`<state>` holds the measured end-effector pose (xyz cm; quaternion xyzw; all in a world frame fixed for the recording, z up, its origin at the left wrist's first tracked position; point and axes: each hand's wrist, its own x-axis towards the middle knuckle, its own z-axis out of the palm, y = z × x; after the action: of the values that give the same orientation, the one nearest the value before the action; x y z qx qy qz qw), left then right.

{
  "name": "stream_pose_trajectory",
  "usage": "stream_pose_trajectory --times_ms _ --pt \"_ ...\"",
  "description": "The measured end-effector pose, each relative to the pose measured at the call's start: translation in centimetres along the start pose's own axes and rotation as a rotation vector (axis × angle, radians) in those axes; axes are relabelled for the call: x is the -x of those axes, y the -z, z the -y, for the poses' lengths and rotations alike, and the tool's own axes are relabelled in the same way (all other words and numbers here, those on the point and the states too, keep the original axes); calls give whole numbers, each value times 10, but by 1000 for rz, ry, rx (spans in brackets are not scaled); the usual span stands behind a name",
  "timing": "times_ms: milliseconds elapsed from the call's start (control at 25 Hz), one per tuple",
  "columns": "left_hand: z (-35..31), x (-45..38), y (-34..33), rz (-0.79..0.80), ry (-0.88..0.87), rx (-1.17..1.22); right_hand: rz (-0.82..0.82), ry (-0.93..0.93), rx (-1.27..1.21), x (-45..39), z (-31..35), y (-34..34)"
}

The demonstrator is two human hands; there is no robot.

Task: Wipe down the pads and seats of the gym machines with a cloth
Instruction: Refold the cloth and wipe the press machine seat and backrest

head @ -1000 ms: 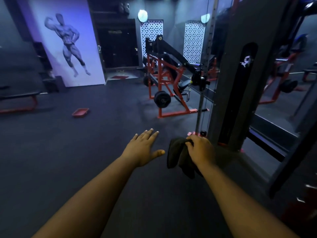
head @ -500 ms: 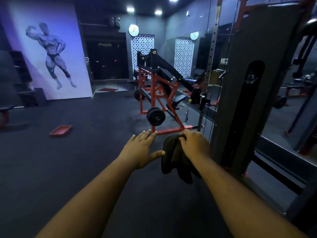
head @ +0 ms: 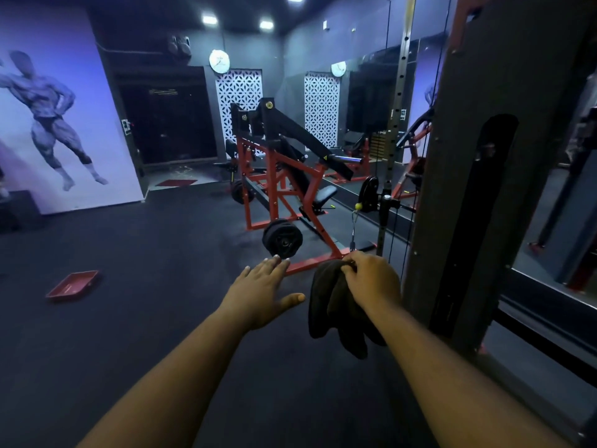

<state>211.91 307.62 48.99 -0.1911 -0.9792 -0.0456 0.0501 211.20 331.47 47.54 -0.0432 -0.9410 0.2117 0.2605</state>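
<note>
The right hand [head: 371,279] has its fingers curled round a dark cloth [head: 336,310], which hangs bunched below the knuckles in mid-air, touching no pad or seat; the left hand [head: 263,291] is released, fingers straight and thumb spread, holding nothing, just beside the cloth on its left; the nearest thing to wipe looks to be the black seat [head: 323,194] of the red plate-loaded machine [head: 284,176], well beyond the cloth and up the room from it, so the step in hand seems to be the approach rather than any wiping. The likeliest trouble from here, as I judge it, is the loose tail of the cloth snagging on something on the way; the weight plate [head: 282,238] juts out at the near corner of the red machine, directly between the cloth and the seat, and the red floor rail behind it could catch a foot; the room is dim, so a dark cloth against dark padding may leave patches missed. Right of the cloth, close by, stands the tall grey upright of a cable tower [head: 504,163] with thin cables and a hanging handle [head: 354,226] just beyond the cloth, which an outstretched arm could brush; a mirror wall [head: 365,101] runs behind it. Far left of the cloth a red tray [head: 72,283] lies on the dark floor [head: 145,318]; beyond it a bodybuilder mural [head: 48,118] covers the wall.
</note>
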Motion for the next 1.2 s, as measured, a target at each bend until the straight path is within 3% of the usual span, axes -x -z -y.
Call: stream_pose_trajectory --times_ms 520,960,1200 --pt "107 -322 -49 16 53 15 100 9 -9 -293 -38 -180" --pt "242 -634 -96 47 -106 80 58 -152 75 -539 -51 -344" --pt "263 -816 -115 80 -209 64 7 -254 106 -687 -98 -409"
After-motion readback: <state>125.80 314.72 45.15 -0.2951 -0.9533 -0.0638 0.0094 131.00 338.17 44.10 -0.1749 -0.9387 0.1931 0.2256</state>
